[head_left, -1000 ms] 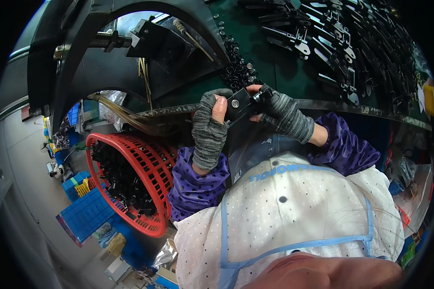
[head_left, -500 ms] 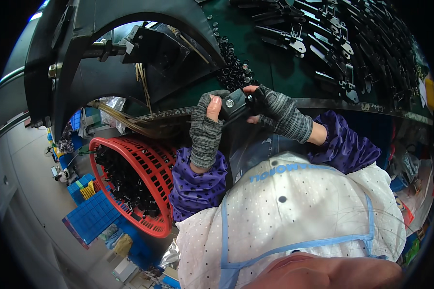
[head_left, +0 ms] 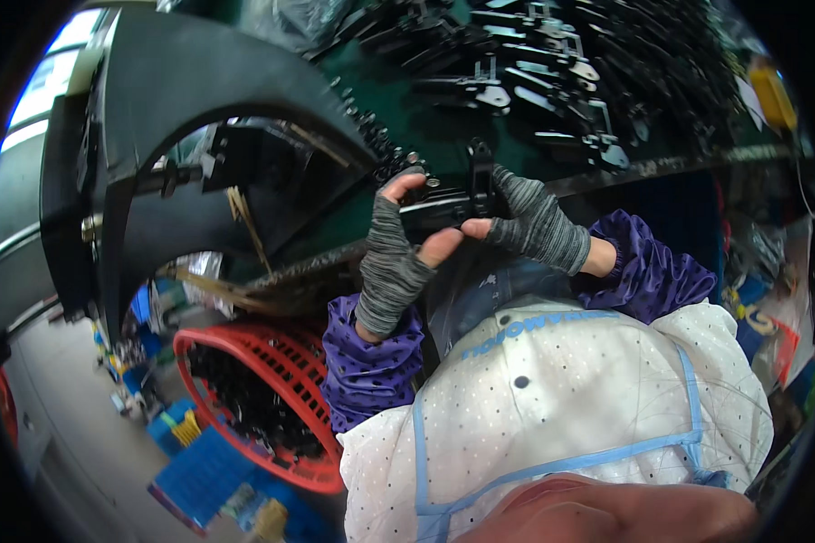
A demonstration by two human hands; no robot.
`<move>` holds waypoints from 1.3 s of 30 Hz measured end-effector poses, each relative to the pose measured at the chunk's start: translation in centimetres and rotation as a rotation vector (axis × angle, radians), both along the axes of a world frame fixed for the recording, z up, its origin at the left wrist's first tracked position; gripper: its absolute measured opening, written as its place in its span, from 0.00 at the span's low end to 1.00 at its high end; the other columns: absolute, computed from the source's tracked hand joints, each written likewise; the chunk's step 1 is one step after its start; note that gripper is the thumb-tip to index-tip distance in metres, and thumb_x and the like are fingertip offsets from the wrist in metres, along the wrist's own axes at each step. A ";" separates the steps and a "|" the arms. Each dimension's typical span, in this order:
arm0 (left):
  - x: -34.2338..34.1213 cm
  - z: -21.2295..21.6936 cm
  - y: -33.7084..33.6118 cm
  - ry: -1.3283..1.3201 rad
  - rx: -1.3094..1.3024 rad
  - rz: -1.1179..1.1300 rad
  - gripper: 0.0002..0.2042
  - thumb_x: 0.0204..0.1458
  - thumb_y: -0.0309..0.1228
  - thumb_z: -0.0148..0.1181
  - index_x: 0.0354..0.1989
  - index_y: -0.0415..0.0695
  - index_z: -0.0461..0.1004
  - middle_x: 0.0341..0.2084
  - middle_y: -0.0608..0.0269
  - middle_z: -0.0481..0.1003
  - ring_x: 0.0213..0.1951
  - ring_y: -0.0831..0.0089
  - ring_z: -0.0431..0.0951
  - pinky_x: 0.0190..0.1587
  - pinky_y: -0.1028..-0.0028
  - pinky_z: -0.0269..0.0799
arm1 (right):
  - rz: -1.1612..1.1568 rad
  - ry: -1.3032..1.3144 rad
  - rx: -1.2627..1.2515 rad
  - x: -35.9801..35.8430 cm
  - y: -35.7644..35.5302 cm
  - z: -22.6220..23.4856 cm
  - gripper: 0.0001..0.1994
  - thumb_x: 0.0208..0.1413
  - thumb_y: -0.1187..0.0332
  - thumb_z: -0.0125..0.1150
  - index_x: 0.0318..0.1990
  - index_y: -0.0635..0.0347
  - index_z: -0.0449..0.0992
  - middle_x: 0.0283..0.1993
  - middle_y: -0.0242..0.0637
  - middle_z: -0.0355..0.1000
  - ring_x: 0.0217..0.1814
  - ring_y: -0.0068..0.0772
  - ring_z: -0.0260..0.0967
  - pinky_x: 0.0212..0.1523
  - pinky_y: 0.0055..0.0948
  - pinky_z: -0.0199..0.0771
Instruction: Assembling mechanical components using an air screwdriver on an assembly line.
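Above my lap, just off the bench edge, both hands hold a black metal bracket (head_left: 436, 212) with a narrow black arm sticking up at its right end. My left hand (head_left: 391, 253), in a grey fingerless glove, closes on the bracket's left end, fingertip on top and thumb below. My right hand (head_left: 536, 222), gloved alike, grips the right end with its thumb at the lower edge; its other fingers are hidden behind the part. Past my left fingertips lies a line of small black and silver rings (head_left: 382, 149) on the green bench top.
A large dark machine frame (head_left: 217, 72) with a curved opening stands at the left. Rows of black and silver metal brackets (head_left: 552, 81) cover the far bench. Below left, a red plastic basket (head_left: 281, 362) holds many black parts. Blue crates (head_left: 195, 471) sit on the floor.
The bracket has been turned in my hands: its flat face with a round rivet no longer faces up, and its arm now points upward. My left thumb has moved beneath it. The whole view has shifted.
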State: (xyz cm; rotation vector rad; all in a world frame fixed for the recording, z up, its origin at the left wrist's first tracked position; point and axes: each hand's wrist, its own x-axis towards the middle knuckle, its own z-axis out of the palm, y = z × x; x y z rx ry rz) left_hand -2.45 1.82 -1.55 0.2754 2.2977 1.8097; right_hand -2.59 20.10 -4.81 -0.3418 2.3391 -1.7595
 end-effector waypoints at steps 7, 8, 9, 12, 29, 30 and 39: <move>-3.6 -2.9 2.7 0.404 -0.313 -0.122 0.17 0.36 0.26 0.62 0.38 0.41 0.68 0.37 0.58 0.67 0.41 0.67 0.68 0.45 0.73 0.63 | -0.223 -0.528 -0.111 0.7 1.9 1.4 0.23 0.44 0.54 0.59 0.38 0.66 0.66 0.22 0.32 0.65 0.16 0.20 0.65 0.12 0.17 0.63; -4.1 -3.0 2.8 0.343 -0.370 -0.102 0.15 0.37 0.27 0.61 0.36 0.41 0.68 0.33 0.58 0.69 0.37 0.66 0.70 0.41 0.72 0.65 | -0.270 -0.600 -0.243 0.4 1.9 1.4 0.22 0.46 0.56 0.58 0.39 0.66 0.66 0.22 0.32 0.64 0.16 0.20 0.65 0.12 0.17 0.63; -4.3 -2.9 3.1 0.360 -0.363 -0.116 0.15 0.37 0.27 0.61 0.36 0.41 0.68 0.33 0.58 0.69 0.37 0.66 0.70 0.41 0.72 0.65 | -0.316 -0.676 -0.380 0.5 2.0 1.1 0.20 0.47 0.58 0.57 0.40 0.66 0.65 0.23 0.32 0.64 0.16 0.20 0.64 0.11 0.18 0.63; -4.9 -2.5 4.3 0.418 -0.537 -0.037 0.14 0.38 0.32 0.61 0.33 0.41 0.68 0.28 0.58 0.69 0.34 0.64 0.70 0.38 0.70 0.65 | -0.283 -0.576 -0.428 1.8 2.8 0.2 0.21 0.48 0.59 0.56 0.44 0.65 0.63 0.25 0.31 0.63 0.20 0.20 0.66 0.15 0.17 0.65; -4.1 3.8 7.7 0.674 -0.565 -0.173 0.13 0.43 0.30 0.57 0.37 0.39 0.67 0.33 0.56 0.68 0.37 0.63 0.68 0.42 0.71 0.62 | -0.440 -1.016 0.764 36.7 17.7 -28.3 0.18 0.44 0.53 0.51 0.32 0.60 0.75 0.35 0.51 0.69 0.36 0.50 0.67 0.36 0.38 0.66; -4.5 3.9 7.9 0.700 -0.606 -0.170 0.13 0.44 0.31 0.57 0.36 0.39 0.67 0.32 0.56 0.68 0.36 0.63 0.69 0.42 0.71 0.62 | -0.431 -1.015 0.752 36.4 17.9 -28.4 0.18 0.44 0.53 0.51 0.32 0.60 0.75 0.35 0.51 0.69 0.36 0.49 0.67 0.36 0.38 0.66; -13.8 4.6 8.7 0.494 -0.873 -0.096 0.11 0.44 0.25 0.56 0.37 0.40 0.67 0.30 0.61 0.69 0.35 0.71 0.70 0.40 0.75 0.64 | -0.240 -0.998 0.747 29.3 25.1 -30.6 0.17 0.45 0.54 0.51 0.32 0.60 0.74 0.34 0.50 0.69 0.35 0.48 0.67 0.34 0.37 0.67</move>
